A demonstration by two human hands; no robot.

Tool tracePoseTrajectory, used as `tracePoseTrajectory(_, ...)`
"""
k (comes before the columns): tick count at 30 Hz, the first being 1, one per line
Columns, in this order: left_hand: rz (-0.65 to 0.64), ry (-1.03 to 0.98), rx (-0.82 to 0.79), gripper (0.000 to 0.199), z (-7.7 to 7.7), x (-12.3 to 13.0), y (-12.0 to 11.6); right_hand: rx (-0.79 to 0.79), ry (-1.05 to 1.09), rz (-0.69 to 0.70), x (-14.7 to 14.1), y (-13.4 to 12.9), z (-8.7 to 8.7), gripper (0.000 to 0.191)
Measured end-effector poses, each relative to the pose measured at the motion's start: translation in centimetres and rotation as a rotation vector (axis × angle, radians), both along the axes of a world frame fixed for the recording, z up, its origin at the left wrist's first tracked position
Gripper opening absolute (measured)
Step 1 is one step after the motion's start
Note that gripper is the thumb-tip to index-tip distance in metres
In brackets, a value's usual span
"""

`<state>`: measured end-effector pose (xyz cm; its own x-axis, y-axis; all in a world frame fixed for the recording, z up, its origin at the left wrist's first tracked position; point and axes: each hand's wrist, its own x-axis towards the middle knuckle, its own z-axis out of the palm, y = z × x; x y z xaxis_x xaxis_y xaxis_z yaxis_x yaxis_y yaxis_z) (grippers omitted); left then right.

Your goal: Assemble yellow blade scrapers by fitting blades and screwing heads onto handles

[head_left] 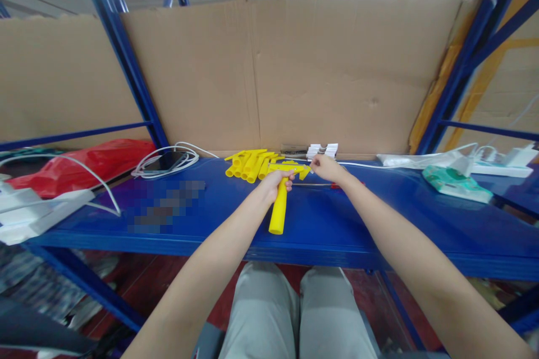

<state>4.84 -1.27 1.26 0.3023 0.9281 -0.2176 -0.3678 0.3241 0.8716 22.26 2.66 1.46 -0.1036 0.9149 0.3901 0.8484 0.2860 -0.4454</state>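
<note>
My left hand is wrapped around a yellow plastic T-shaped tool just below its head, with the hollow tube handle pointing toward me. My right hand is closed in a pinch beside the right end of that head; whatever its fingers hold is too small to make out. Several similar yellow tools lie in a pile just left of my hands. Under my right wrist lies a thin metal rod with a red end, partly hidden. Behind my right hand stand small white packs.
The blue shelf meets a cardboard wall at the back. On the left are a coiled white cable, a dark phone, a red bag and a power strip. A green-white packet lies right.
</note>
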Motion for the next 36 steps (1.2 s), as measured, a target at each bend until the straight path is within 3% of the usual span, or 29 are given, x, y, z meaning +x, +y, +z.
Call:
tracePoseTrajectory(7,0.045,0.005,0.009,0.022,0.1,-0.3,-0.1,-0.072,-0.455,-0.104,2.9,-1.3,2.2,0.017)
tracePoseTrajectory(10,0.045,-0.02,0.007,0.02,0.1,-0.3,-0.1,-0.015,-0.515,-0.163,4.3,-2.3,2.7,0.021)
tracePoseTrajectory(16,0.062,0.008,-0.004,0.02,0.2,-0.3,0.1,0.117,-0.504,0.053,7.6,-3.2,0.3,0.025)
tracePoseTrajectory(20,0.064,0.033,0.021,0.021,0.4,-0.5,0.3,0.08,-0.351,0.144,8.5,-3.4,-0.5,0.027)
tracePoseTrajectory(25,0.143,0.028,0.055,0.018,0.7,-0.8,0.3,0.068,-0.422,0.125,8.2,-3.3,-0.8,0.026)
tracePoseTrajectory(29,0.186,0.022,0.09,0.02,0.8,-0.9,0.2,-0.034,-0.484,0.075,7.8,-3.1,-1.8,0.028)
tracePoseTrajectory(36,0.166,0.035,0.059,0.022,0.8,-1.0,0.3,-0.059,-0.493,0.082,7.2,-3.2,-2.2,0.021)
